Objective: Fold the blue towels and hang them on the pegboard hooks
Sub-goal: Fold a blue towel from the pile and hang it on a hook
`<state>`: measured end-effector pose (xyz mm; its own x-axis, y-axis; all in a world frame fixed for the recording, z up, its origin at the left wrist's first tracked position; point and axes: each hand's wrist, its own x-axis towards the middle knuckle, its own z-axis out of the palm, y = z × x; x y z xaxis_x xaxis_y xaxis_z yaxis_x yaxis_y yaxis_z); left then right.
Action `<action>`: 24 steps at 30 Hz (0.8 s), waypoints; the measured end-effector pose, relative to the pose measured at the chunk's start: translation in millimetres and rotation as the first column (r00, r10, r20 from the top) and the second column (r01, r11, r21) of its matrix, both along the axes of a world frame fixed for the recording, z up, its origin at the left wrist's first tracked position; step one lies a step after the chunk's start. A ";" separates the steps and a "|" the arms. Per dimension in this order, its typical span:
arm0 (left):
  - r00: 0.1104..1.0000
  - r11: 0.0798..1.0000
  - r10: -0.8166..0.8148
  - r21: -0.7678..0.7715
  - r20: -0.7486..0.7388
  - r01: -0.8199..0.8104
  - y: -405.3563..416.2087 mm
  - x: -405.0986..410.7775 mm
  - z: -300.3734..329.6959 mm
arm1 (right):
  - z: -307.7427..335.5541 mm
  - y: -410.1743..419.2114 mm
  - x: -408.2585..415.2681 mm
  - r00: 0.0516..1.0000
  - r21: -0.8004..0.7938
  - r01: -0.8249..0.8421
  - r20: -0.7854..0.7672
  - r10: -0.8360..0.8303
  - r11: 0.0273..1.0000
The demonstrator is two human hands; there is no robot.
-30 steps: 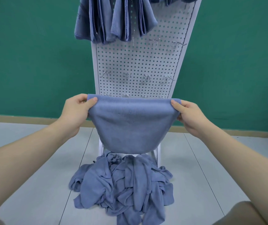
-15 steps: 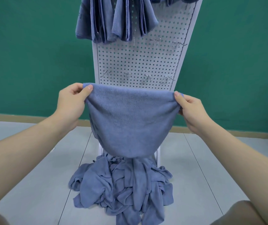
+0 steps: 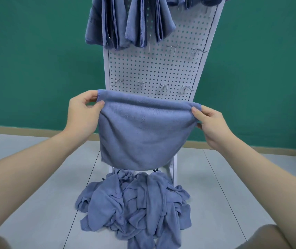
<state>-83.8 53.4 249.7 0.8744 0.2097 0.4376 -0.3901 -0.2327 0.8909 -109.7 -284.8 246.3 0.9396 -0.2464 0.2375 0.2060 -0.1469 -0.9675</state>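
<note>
The left hand (image 3: 84,112) pinches the upper left corner of a blue towel (image 3: 141,133), thumb on the near face just below the hem and the fingers curled round the stitched edge. From those fingers the towel runs across as a soft, rounded fold, its nap plain and matte, and hangs doubled in front of the white pegboard (image 3: 154,69); its lower edge sags to a curve above the pile of loose towels (image 3: 134,211) on the pale floor (image 3: 35,194). At the far end the right hand (image 3: 211,126) grips the other corner, thumb pressed on the near face, the remaining fingers tucked behind the cloth and out of sight. Above both sets of fingers a row of metal hooks (image 3: 163,87) stands bare. Higher still, folded hung towels (image 3: 125,24) are cut off by the frame's top. The held towel hides the pegboard's lower part.
</note>
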 end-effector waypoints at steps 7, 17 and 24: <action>0.979 0.986 -0.136 -0.118 -0.151 0.119 3.2 3.9 -9.3 | -0.4 0.2 -0.7 0.998 0.126 -0.042 -0.031 0.046 0.991; 0.962 0.950 -0.135 -0.308 -0.235 0.058 0.9 4.9 -7.5 | 7.6 7.2 -0.1 0.990 0.362 -0.022 -0.120 0.070 0.932; 0.973 0.956 -0.007 -0.285 -0.232 -0.062 5.5 8.7 -5.2 | 11.2 3.1 -2.8 0.999 0.144 0.034 -0.025 -0.031 0.989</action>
